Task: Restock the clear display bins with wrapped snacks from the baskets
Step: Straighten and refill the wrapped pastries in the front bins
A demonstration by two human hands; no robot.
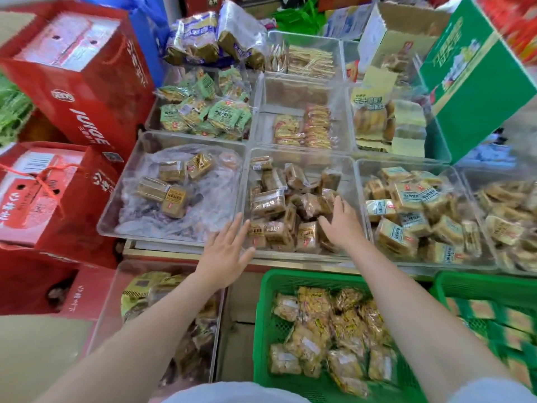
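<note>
Right below the person sits a green basket packed with wrapped snacks, parked tight against the counter so each reach up to the display is short; a second green basket stands just beside it on the right. The left hand is spread flat with straight fingers at the front wall of the middle clear bin, holding nothing; I'd say it steadies the bin, though whether it actually touches the plastic I cannot tell. The right hand reaches down inside that bin onto the brown wrapped cakes, fingers loosely bent; whether it has one pinched is hidden by the hand itself. It looks like packets being settled level to make room. Farther back, the orange-pack bin is mostly bare, probably next to fill
</note>
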